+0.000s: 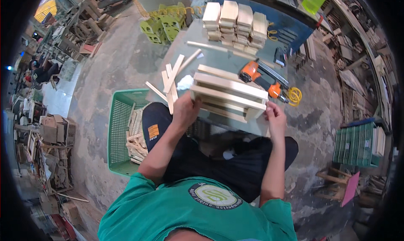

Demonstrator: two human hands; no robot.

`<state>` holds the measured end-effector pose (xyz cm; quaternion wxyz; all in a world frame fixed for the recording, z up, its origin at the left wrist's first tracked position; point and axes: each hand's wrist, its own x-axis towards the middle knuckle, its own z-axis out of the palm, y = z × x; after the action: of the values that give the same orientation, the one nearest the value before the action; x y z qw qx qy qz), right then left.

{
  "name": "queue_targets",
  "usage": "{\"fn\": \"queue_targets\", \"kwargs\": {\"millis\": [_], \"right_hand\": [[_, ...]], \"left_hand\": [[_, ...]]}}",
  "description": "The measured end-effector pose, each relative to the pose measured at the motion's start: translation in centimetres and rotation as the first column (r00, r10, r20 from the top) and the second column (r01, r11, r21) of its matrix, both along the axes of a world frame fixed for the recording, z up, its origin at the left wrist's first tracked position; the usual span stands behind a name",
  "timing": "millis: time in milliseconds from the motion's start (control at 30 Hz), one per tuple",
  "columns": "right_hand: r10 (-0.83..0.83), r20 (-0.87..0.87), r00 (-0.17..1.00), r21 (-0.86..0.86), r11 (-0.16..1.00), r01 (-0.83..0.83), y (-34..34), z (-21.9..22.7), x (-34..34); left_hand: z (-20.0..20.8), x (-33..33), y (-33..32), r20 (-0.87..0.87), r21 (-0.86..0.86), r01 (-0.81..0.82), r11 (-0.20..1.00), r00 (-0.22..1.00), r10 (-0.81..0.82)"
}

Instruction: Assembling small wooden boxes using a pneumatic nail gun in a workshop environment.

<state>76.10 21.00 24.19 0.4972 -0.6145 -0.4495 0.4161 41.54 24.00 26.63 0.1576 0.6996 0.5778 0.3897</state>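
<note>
Over the near edge of a grey worktable (185,35), both hands hold a small slatted wooden crate (229,97) made of pale strips joined by end pieces. My left hand (185,111) is closed around its left end, the fingertips hidden behind the wood. At the opposite end, my right hand (275,117) pinches the near right corner with bent fingers. Just beyond the crate lies an orange and black nail gun (251,71). Several loose wooden slats (171,79) lie crossed on the table's left side, beside a crumpled white wad (185,82).
Stacked wooden boards (229,20) stand at the table's far end. A green plastic basket (115,136) with wood pieces sits left of my legs. A coiled yellow hose (294,96) hangs at the right edge. Green crates (353,145) and a pink-topped stool (350,189) stand farther right.
</note>
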Motion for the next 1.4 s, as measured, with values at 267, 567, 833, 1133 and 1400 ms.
{"fn": "queue_targets", "kwargs": {"millis": [267, 567, 833, 1133, 1400], "right_hand": [[-0.001, -0.339, 0.941, 0.049, 0.999, 0.019, -8.3, 1.8, -7.8], [-0.205, -0.001, 0.979, 0.241, 0.950, 0.200, -3.2, 9.7, -7.2], [-0.075, 0.843, 0.533, 0.258, 0.925, -0.278, 2.9, 14.3, -6.7], [0.190, 0.947, 0.259, -0.096, 0.937, -0.336, 6.0, 14.1, -9.2], [0.211, 0.924, 0.317, -0.078, 0.919, -0.385, 6.5, 12.9, -9.7]], "left_hand": [[2.2, 1.0, 0.1, 0.392, -0.254, -0.038, 0.966, 0.909, 0.139], [3.9, 9.0, -5.4, 0.869, -0.470, 0.709, 0.526, 0.265, 0.419], [-0.8, 7.1, -9.8, 0.791, -0.553, 0.783, 0.284, 0.600, -0.116], [-1.4, -4.5, -10.0, 0.547, -0.519, 0.383, 0.764, 0.836, -0.046], [2.1, -7.5, -3.2, 0.186, -0.376, 0.053, 0.925, 0.982, 0.019]]}}
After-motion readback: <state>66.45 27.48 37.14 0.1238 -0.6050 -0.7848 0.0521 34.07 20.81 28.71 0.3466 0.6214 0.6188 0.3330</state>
